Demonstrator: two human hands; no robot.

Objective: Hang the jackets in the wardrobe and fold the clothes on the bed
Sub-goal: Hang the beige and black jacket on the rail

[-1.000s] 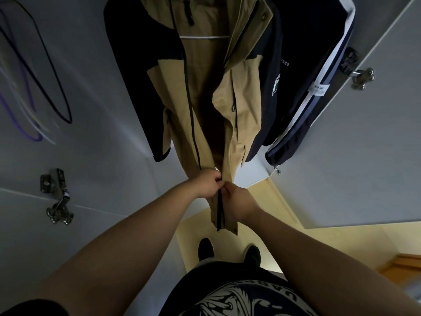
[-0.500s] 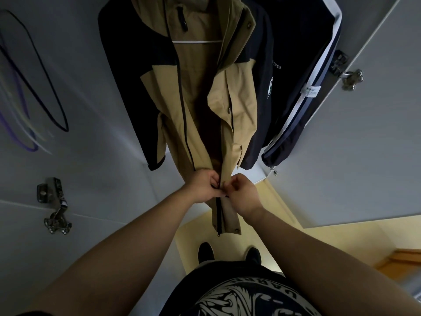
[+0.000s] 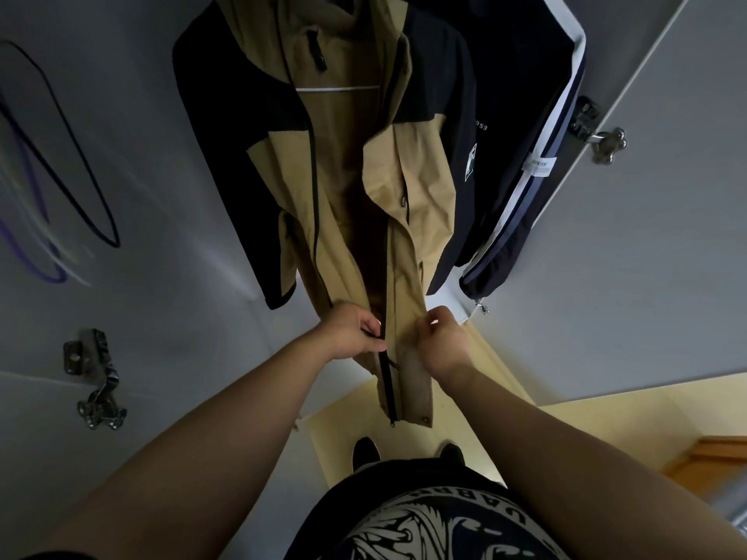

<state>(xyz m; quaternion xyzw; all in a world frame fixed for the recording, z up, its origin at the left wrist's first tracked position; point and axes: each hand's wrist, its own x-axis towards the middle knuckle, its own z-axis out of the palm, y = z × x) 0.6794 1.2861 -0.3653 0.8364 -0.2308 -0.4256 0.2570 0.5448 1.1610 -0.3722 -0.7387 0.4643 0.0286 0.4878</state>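
A tan and black jacket point(image 3: 420, 204) hangs on a white hanger point(image 3: 337, 88) inside the wardrobe, its front open above my hands. My left hand point(image 3: 353, 331) pinches the left front edge at the black zipper. My right hand point(image 3: 438, 341) grips the right front panel near the hem. The zipper is joined below my hands, down to the hem. A dark navy jacket point(image 3: 521, 115) with white stripes hangs just to the right of it.
Grey wardrobe doors stand open on both sides, with a metal hinge point(image 3: 95, 377) on the left and another hinge point(image 3: 602, 135) on the right. Thin empty hangers point(image 3: 81, 187) hang at far left. My feet stand on the yellow floor point(image 3: 335, 430).
My hands have moved slightly apart on the jacket's front; before they were touching at the zipper. The view has tilted so the jacket sits a little lower in frame.
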